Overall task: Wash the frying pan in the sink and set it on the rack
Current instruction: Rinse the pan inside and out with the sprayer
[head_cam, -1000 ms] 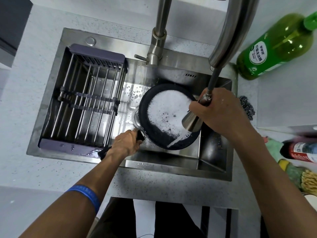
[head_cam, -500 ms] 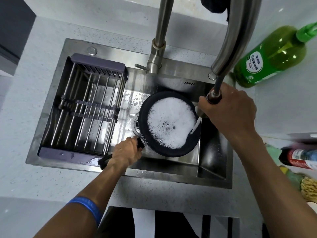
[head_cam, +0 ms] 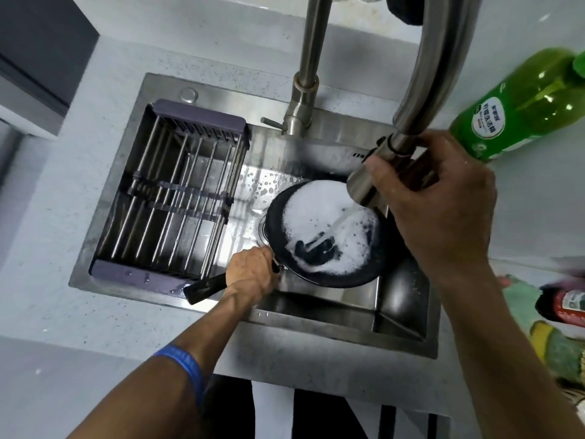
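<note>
Left hand [head_cam: 253,270] gripping pan [head_cam: 326,232] handle over sink [head_cam: 316,315], right hand [head_cam: 433,198] wrapped around sprayer [head_cam: 367,182], water hitting foamy pan, rack [head_cam: 171,198] at left.

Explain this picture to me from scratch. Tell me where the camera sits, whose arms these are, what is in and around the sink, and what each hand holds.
There is no machine here. The camera is worn on a person's head and looks down, so the two bare arms are the wearer's own. Below them is a steel sink set in a pale counter. A drying rack sits across the sink's left part, with nothing on it. The left hand grips the black handle of a frying pan, which is full of white foam. The right hand holds the pull-out tap head, its fingers wrapped round it, and water streams from it into the pan. On the counter to the right stands a green bottle. Lower right are a red-labelled bottle and some cloths, too blurred to describe.
</note>
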{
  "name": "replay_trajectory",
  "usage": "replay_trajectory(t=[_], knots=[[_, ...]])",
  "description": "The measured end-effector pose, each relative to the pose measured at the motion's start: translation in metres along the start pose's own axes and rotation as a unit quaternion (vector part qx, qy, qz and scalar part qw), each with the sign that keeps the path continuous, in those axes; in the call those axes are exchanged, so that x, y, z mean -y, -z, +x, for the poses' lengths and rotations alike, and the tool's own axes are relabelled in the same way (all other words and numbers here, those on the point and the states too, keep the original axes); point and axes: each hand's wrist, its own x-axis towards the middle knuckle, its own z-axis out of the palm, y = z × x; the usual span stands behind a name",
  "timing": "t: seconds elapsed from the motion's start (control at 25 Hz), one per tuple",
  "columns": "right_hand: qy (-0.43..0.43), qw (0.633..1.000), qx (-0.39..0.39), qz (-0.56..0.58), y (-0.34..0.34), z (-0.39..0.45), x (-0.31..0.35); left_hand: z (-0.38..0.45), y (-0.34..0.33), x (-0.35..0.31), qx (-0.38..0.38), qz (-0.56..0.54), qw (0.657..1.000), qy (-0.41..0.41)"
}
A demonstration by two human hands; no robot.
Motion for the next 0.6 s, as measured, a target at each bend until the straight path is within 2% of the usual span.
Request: replay_trajectory(t=[0.2,0.36,0.52,0.56,0.6], knots=[[-0.012,0.997,0.075,-0.033,0.004,0.016,0.002,-0.03,0.005,-0.003,0.031,-0.018,0.998,-0.059],[-0.031,0.991,0.119,-0.06,0.008,0.023,0.004,-0.035,0.02,0.0,0.076,-0.158,0.983,-0.048],[-0.045,0.985,0.154,-0.06,0.008,0.029,0.004,-0.033,0.024,0.01,0.136,-0.369,0.919,-0.01],[-0.048,0.985,0.156,-0.054,0.007,0.03,0.005,-0.032,0.025,0.012,0.134,-0.355,0.925,-0.024],[-0.05,0.985,0.156,-0.049,0.006,0.03,0.005,-0.031,0.026,0.014,0.114,-0.297,0.947,-0.044]])
